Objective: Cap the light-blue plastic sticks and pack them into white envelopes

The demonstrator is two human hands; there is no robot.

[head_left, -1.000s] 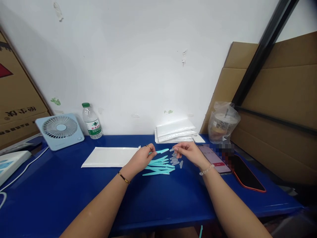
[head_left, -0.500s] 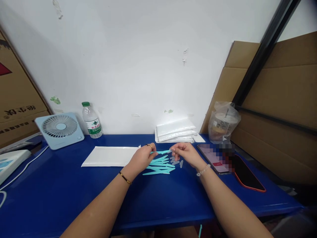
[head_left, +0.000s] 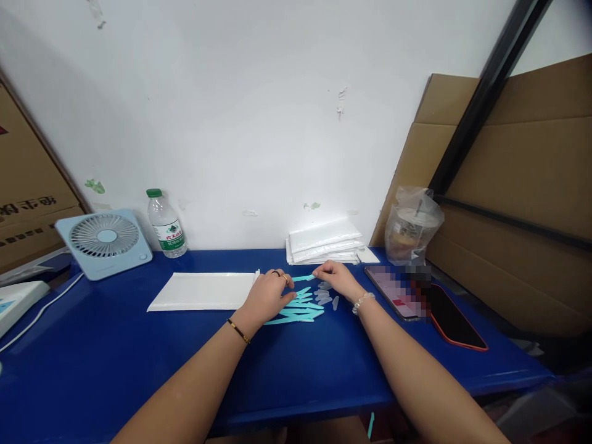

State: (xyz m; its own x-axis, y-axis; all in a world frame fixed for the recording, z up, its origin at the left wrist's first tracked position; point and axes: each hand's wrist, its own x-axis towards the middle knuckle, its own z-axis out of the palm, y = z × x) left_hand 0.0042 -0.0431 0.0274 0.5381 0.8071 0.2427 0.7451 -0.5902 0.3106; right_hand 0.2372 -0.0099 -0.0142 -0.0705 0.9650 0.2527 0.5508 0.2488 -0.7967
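Note:
A thin turquoise stick that looks like an eyebrow razor [head_left: 303,278] is pinched at its right end by my right hand [head_left: 337,279]. My left hand [head_left: 269,296] hovers at the razor's other end, thumb and fingers apart, with nothing visibly gripped. Below lies a loose pile of similar turquoise razors [head_left: 303,313], partly covered by the left hand. Several small translucent caps [head_left: 323,296] rest just right of the pile. A white padded envelope [head_left: 198,291] lies flat to the left, its right end behind my left hand.
Stacked white envelopes [head_left: 324,240] stand against the wall. A water bottle [head_left: 167,227] and a blue fan [head_left: 106,242] are at the back left. To the right are two phones [head_left: 393,290] [head_left: 457,317] and a bagged drink cup [head_left: 411,228]. The blue table [head_left: 296,376] has its front edge near me.
My left thumb has parted from its fingers and left the razor. My right hand has moved slightly left and now pinches the razor's right end, where a translucent cap showed before.

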